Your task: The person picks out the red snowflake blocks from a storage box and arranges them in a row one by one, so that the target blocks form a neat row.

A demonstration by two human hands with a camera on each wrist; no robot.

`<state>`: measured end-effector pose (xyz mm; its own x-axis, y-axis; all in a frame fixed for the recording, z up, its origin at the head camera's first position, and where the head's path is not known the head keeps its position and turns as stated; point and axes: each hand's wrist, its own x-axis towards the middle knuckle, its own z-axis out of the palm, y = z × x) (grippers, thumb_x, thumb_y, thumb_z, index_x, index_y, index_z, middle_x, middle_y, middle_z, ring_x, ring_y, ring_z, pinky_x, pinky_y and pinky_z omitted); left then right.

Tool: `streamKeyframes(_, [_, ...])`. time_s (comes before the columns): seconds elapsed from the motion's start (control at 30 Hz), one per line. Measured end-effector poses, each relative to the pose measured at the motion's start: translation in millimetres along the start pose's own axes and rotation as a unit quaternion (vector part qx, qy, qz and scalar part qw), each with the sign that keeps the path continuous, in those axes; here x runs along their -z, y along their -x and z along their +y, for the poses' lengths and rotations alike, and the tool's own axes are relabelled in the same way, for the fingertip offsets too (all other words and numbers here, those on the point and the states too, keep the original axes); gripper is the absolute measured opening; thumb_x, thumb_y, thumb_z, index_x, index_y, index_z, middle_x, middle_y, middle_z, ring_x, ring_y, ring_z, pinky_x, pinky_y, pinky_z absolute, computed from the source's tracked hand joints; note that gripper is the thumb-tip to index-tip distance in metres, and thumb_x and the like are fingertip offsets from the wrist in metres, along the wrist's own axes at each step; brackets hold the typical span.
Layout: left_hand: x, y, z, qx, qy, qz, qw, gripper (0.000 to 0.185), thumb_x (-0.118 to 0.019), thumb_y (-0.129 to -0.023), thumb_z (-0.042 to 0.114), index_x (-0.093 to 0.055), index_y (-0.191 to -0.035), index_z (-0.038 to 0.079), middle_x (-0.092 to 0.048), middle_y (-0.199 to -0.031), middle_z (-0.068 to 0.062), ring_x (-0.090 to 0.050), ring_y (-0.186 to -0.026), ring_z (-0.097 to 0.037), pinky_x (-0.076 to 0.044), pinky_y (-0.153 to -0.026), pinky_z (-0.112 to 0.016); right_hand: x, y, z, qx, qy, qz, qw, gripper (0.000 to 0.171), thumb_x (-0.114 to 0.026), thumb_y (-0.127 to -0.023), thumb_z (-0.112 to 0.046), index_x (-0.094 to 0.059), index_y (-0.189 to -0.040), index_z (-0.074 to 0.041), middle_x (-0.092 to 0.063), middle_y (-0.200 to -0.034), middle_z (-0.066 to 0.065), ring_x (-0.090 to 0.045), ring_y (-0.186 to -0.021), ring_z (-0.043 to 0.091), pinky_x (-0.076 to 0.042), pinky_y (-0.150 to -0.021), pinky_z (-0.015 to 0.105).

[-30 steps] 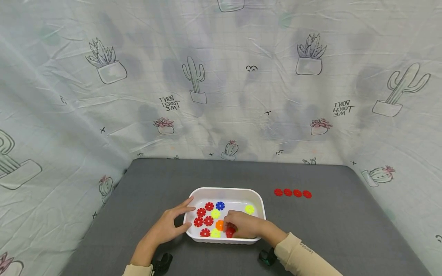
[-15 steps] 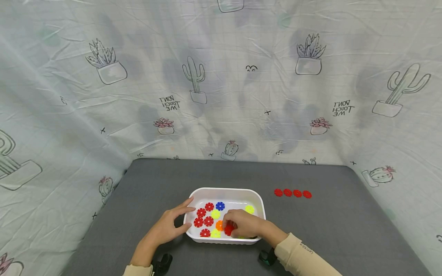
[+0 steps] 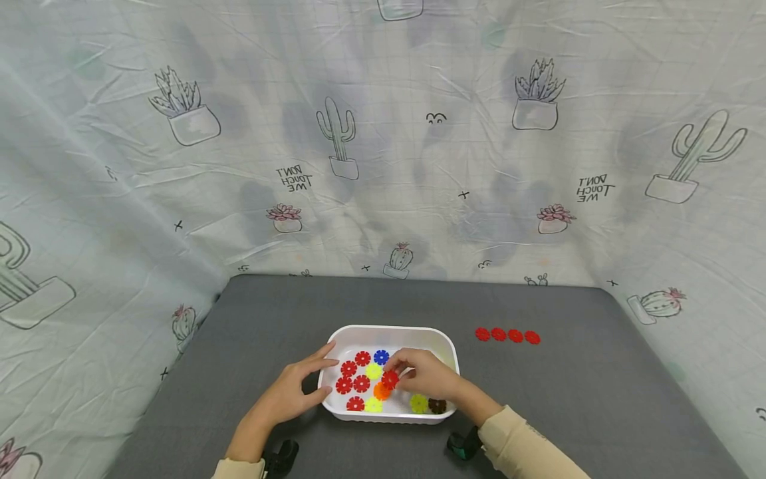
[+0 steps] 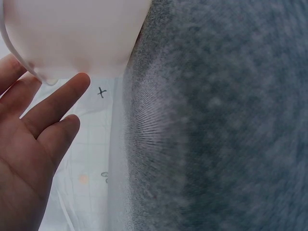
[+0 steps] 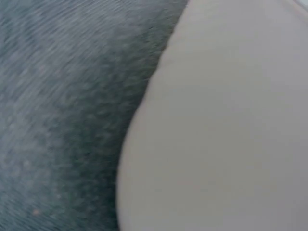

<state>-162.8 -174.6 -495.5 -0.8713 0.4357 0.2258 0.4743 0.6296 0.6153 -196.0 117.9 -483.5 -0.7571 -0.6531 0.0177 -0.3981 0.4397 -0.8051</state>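
In the head view, my right hand [image 3: 429, 374] pinches a red notched plastic disc [image 3: 389, 379] between thumb and fingers, over the white tray [image 3: 389, 418]. An orange disc [image 3: 382, 391] lies just below the held one, partly overlapped by it. My left hand [image 3: 294, 394] is at the tray's left end, fingers spread, some of them reaching over the rim. The left wrist view has its fingertips [image 4: 83, 80] against the outside of the tray wall [image 4: 72, 33]. Only the tray's outer wall [image 5: 216, 120] and grey cloth fill the right wrist view; the right hand is out of it.
Inside the tray lie several red discs [image 3: 362, 384], a blue disc [image 3: 382, 357], several yellow discs [image 3: 419, 403] and a dark brown disc [image 3: 437, 406]. A row of several red discs [image 3: 507, 335] lies on the grey table [image 3: 287, 313] to the right. A patterned curtain [image 3: 383, 166] surrounds the table.
My right hand has lifted the red disc from near the tray's front wall and moved it up and slightly left, uncovering the yellow and brown discs. The left hand stays in place.
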Motion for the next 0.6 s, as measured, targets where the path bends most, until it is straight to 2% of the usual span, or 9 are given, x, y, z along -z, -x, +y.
streamKeyframes(0.3, [3.2, -1.7, 0.9, -0.017, -0.014, 0.015, 0.9996, 0.041, -0.066, -0.077, 0.022, -0.059, -0.118, 0.017, -0.039, -0.140, 0.004, -0.048, -0.120, -0.019, -0.042, -0.093, -0.046, 26, 10, -11, 0.012, -0.078, 0.047, 0.996, 0.027, -0.063, -0.081, -0.006, -0.060, -0.106, -0.013, -0.062, -0.104, 0.002, -0.057, -0.095, 0.017, -0.049, -0.081, 0.023])
streamKeyframes(0.47, [3.6, -2.8, 2.8, -0.012, -0.009, 0.010, 0.9998, 0.041, -0.065, -0.078, 0.023, -0.059, -0.118, 0.017, -0.039, -0.140, 0.004, -0.046, -0.121, -0.019, -0.042, -0.093, -0.046, 46, 25, -5, 0.000, -0.093, 0.110, 0.990, 0.027, -0.060, -0.084, -0.006, -0.058, -0.110, -0.009, -0.061, -0.106, 0.008, -0.057, -0.095, 0.021, -0.050, -0.078, 0.023])
streamKeyframes(0.6, [4.4, -3.3, 4.3, -0.002, -0.006, 0.002, 1.0000, 0.041, -0.065, -0.079, 0.024, -0.058, -0.119, 0.017, -0.038, -0.141, 0.005, -0.045, -0.122, -0.018, -0.041, -0.094, -0.046, 65, 40, 7, -0.024, -0.114, 0.173, 0.978, 0.029, -0.061, -0.083, -0.008, -0.057, -0.111, -0.006, -0.060, -0.106, 0.013, -0.058, -0.092, 0.023, -0.051, -0.074, 0.023])
